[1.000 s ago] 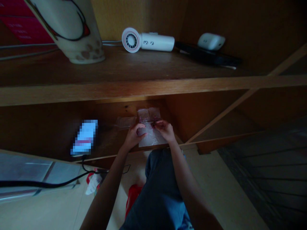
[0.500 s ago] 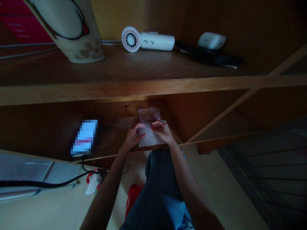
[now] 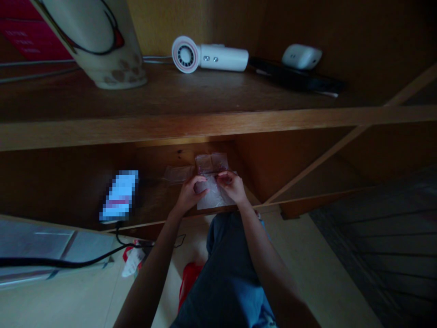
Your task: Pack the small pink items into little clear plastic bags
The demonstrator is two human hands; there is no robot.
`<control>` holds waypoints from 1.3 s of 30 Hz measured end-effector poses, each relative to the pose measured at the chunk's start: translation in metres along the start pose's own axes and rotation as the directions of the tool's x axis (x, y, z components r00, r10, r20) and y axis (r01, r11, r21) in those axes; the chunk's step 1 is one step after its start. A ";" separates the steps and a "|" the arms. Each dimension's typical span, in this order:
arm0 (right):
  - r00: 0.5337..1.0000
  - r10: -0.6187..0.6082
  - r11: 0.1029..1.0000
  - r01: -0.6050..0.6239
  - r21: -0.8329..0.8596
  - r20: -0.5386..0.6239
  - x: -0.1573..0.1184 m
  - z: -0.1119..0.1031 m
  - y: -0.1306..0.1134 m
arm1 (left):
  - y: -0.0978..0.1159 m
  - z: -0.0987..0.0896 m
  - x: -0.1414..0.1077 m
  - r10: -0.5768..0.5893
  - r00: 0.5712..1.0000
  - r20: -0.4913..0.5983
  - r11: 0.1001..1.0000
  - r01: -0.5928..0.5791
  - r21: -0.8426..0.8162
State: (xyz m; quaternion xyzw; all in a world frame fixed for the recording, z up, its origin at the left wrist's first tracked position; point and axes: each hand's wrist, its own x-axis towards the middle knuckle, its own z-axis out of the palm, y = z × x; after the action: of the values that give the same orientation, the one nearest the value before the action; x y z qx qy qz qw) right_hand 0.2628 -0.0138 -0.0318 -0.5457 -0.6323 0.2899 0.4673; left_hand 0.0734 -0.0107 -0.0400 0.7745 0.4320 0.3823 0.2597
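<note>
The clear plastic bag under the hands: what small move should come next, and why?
Probably ease the left hand and right hand slightly apart, to separate the top edge of the clear plastic bag: both hands are at that edge, close together.

Upper wooden shelf [image 3: 177,98]: cream ceramic vase [image 3: 99,45] with painted pattern, at left; white hair dryer [image 3: 208,57] lying on its side; white rounded case [image 3: 302,56] just behind black flat object [image 3: 293,78]. Lower wooden shelf [image 3: 153,202]: lit phone [image 3: 119,196], screen blurred; clear plastic bags [image 3: 210,164] nearby, overlapping.
</note>
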 end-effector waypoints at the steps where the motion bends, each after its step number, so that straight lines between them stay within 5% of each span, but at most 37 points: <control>1: 0.999 -0.012 0.998 0.009 -0.068 -0.033 0.001 0.000 0.000 | 0.000 0.000 0.000 -0.005 1.000 -0.001 1.000 0.005 0.000; 5: 0.993 -0.063 0.951 0.030 -0.309 -0.098 0.008 0.001 0.001 | -0.001 0.001 0.000 -0.013 1.000 -0.005 1.000 0.013 -0.006; 12: 0.999 -0.032 0.858 0.013 -0.513 -0.028 0.014 0.009 -0.001 | 0.001 0.000 0.000 0.002 1.000 -0.011 1.000 -0.002 -0.007; 23: 1.000 0.003 0.806 0.014 -0.592 0.027 0.013 0.011 -0.004 | -0.001 0.001 0.000 0.000 1.000 -0.005 1.000 0.000 0.005; 39: 1.000 -0.024 0.853 0.031 -0.521 0.020 0.012 0.009 -0.004 | -0.001 0.001 0.000 0.012 1.000 -0.008 1.000 -0.012 -0.014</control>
State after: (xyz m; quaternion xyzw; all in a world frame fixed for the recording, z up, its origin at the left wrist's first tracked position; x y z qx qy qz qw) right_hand 0.2535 -0.0020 -0.0288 -0.6410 -0.6978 0.1045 0.3021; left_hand 0.0736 -0.0104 -0.0407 0.7736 0.4257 0.3900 0.2613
